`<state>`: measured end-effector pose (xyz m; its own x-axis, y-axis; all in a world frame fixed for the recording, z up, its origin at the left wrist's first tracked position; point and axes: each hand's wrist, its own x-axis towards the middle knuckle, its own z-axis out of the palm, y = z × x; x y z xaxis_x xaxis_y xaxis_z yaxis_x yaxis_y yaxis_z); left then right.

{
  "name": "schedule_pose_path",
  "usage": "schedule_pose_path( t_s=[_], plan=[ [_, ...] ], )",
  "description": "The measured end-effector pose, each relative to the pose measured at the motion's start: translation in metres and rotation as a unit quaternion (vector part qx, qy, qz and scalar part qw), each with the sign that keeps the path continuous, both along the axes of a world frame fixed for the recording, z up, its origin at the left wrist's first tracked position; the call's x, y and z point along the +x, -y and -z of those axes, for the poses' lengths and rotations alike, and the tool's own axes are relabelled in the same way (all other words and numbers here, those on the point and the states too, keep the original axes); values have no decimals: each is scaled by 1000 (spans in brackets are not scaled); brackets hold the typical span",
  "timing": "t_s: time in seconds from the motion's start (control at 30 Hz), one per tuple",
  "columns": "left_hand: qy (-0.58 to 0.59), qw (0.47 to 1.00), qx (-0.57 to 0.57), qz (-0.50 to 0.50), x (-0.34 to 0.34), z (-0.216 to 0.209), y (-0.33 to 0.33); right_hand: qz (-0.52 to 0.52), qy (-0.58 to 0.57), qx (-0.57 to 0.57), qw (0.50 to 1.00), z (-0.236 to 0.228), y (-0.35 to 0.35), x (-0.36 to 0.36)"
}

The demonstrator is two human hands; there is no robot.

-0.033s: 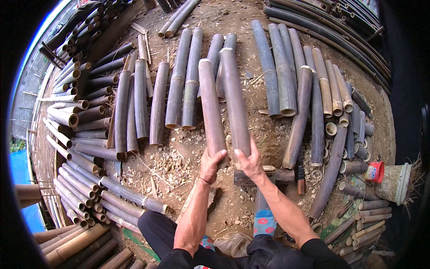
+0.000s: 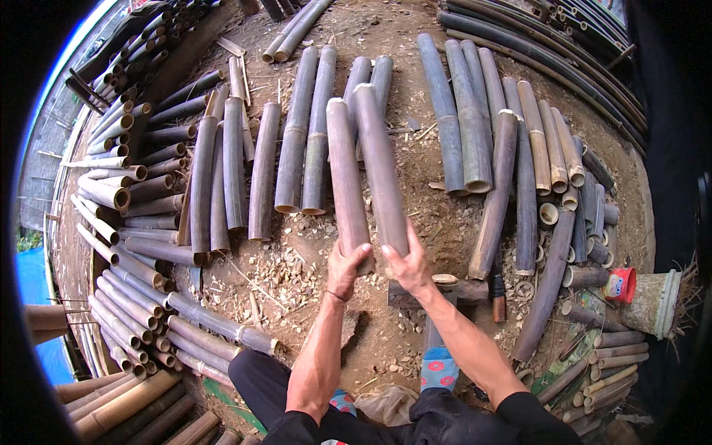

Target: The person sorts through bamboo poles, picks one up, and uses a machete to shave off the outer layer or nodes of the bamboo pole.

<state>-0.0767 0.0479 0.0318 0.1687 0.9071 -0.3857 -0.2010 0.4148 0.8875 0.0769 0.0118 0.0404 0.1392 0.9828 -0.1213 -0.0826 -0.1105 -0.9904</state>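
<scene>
My left hand (image 2: 347, 268) is wrapped round the near end of a brownish-grey bamboo tube (image 2: 346, 170). A second bamboo tube (image 2: 380, 163) of like length is gripped near its lower end by my right hand (image 2: 409, 265). Both tubes point away from me, side by side and tilted slightly left, with a narrow gap between them. Their far ends nearly meet and partly cover two darker bamboo pieces (image 2: 381, 73) on the ground behind. Below my right hand lies a short dark log (image 2: 475, 290).
Cut bamboo tubes lie in rows at left (image 2: 233, 163) and right (image 2: 449, 119). A wooden-handled tool (image 2: 498, 305) rests right of the log. At far right stand a red container (image 2: 621, 285) and a pale bucket (image 2: 656, 304). Wood chips (image 2: 297, 256) litter the dirt floor.
The right-hand tube has tipped left, its far end closing in on the left-hand tube. Both hands have shifted slightly left and away from me, keeping their grip.
</scene>
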Motion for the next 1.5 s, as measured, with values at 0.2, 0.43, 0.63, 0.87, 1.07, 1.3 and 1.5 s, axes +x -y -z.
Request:
schedule_pose_path(
  t_s=[0.2,0.43,0.63,0.87,1.07,1.3,1.5],
  plan=[
    [-146,984,105,-4,1,-2,-111,59,169,38,983,30,-112,-19],
    [-434,840,157,284,-69,-53,-135,-103,213,48,970,11,-152,-37],
    [-277,908,174,262,-182,-70,1,-382,383,-46,840,-26,-18,3],
    [-559,768,-34,-311,-290,20,261,-699,506,14,505,-106,10,-23],
    [-575,648,-208,-455,-314,82,351,-673,464,236,525,-47,11,-168],
    [-336,811,-235,-418,-298,125,368,-601,389,207,667,33,109,-325],
    [-146,836,-193,-493,-303,117,380,-517,390,89,757,79,161,-361]
  ],
)
